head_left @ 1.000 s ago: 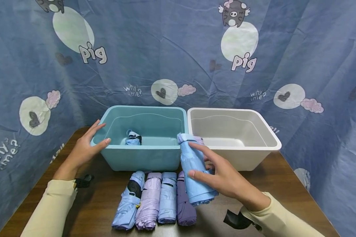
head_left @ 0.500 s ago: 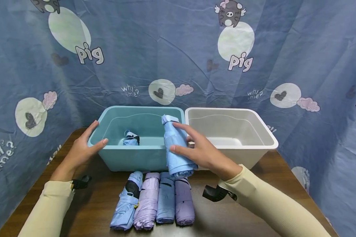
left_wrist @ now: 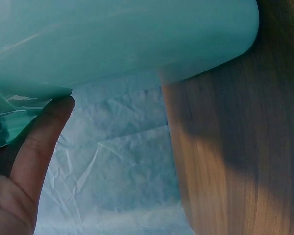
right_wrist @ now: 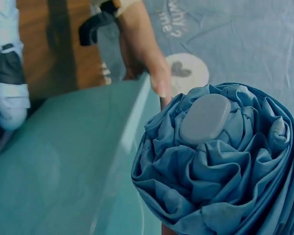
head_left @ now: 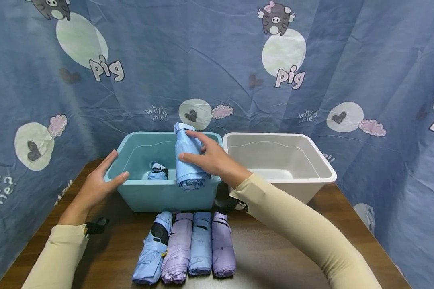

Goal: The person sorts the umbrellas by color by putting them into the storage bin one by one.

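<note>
In the head view my right hand [head_left: 213, 157] holds a light blue folded umbrella [head_left: 189, 162], thumb on one side and fingers on the other, over the right part of the teal bin [head_left: 168, 198]. The umbrella's bunched fabric and grey oval end [right_wrist: 205, 119] fill much of the right wrist view. My left hand [head_left: 97, 186] rests on the bin's left rim with its fingers fairly straight; in the left wrist view one finger [left_wrist: 41, 144] touches the rim. Another blue folded umbrella [head_left: 158, 172] lies inside the teal bin, partly hidden by the front wall.
Several folded umbrellas lie side by side before the bins: a blue one with a black patch [head_left: 152, 251], a lilac one [head_left: 178, 249], another blue one [head_left: 200, 245] and a purple one [head_left: 223, 247]. A white bin [head_left: 285, 188] adjoins the teal one on the wooden table [head_left: 282, 249].
My right hand has carried the blue umbrella left and upward, from in front of the gap between the bins to over the teal bin. The left hand stays at the rim.
</note>
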The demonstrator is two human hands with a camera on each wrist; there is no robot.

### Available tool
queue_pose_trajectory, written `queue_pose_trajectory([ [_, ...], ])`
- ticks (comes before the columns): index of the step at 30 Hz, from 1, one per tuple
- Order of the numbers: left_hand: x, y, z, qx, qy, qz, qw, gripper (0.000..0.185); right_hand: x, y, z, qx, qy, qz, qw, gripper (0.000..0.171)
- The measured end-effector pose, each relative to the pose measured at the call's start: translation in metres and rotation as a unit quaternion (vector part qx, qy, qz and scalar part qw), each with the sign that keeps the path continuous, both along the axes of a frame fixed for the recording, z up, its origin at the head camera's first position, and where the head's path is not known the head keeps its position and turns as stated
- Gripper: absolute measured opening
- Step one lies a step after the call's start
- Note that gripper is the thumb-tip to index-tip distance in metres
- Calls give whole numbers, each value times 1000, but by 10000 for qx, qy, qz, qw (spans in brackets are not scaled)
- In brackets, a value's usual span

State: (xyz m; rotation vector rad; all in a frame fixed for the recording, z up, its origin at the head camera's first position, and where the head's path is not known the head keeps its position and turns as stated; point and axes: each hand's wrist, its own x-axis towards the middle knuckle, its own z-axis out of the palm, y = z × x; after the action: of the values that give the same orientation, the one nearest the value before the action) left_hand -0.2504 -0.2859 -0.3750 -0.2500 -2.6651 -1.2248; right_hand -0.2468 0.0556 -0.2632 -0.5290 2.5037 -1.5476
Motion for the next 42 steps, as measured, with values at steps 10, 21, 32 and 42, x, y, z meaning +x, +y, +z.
queue_pose_trajectory([
  [10,2,-6,2,-15,73,56,10000,86,-28,-51,8,-291,-162,-299,9990,69],
  [21,1,-9,2,85,-36,63,9999,86,-53,-107,-7,-438,-390,-829,9948,67],
  [32,0,-5,-3,-65,128,31,9999,86,-64,-139,-39,-154,-444,-1283,9906,65],
  [42,-1,-4,-2,-83,34,90,9999,88,-68,-151,-61,161,-566,-1399,9884,65],
])
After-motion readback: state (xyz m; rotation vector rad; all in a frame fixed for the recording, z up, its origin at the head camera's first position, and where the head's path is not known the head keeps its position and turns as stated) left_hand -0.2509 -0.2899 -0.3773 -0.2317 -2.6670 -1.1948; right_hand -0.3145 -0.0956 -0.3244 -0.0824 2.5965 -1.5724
